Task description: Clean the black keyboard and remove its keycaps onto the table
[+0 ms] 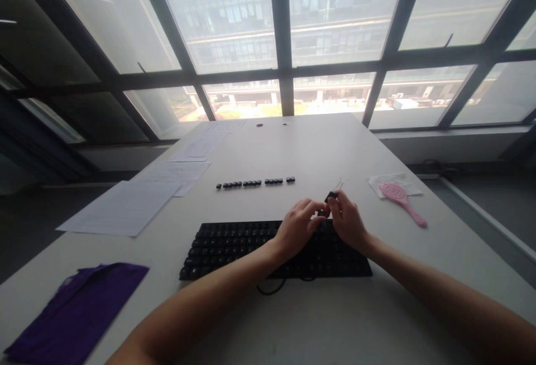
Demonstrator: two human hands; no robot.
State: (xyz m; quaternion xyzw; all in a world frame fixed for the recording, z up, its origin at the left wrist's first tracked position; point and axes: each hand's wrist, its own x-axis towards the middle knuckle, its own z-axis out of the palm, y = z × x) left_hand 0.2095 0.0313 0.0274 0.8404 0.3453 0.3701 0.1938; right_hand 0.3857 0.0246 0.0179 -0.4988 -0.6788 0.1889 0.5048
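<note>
Both my hands are above the right half of a black keyboard (pixel 234 242), close together. Between the thumb and fingers of my right hand (pixel 348 222) is a wire keycap puller (pixel 331 196), its dark end in the grip and its thin wires pointing away from me. My left hand (pixel 298 222) pinches a small black keycap (pixel 321 214) right beside it. A reddish spot shows between the fingertips, too small to make out. Beyond the keyboard, several loose black keycaps (pixel 252 183) lie in a row of small groups.
A pink hairbrush (pixel 402 203) lies on a clear plastic bag (pixel 412 185) at the right. Paper sheets (pixel 121 206) cover the left side, with a folded purple cloth (pixel 79 312) nearer me. A cable (pixel 271 291) loops out at the keyboard's near edge. Windows stand behind the white table (pixel 310 153).
</note>
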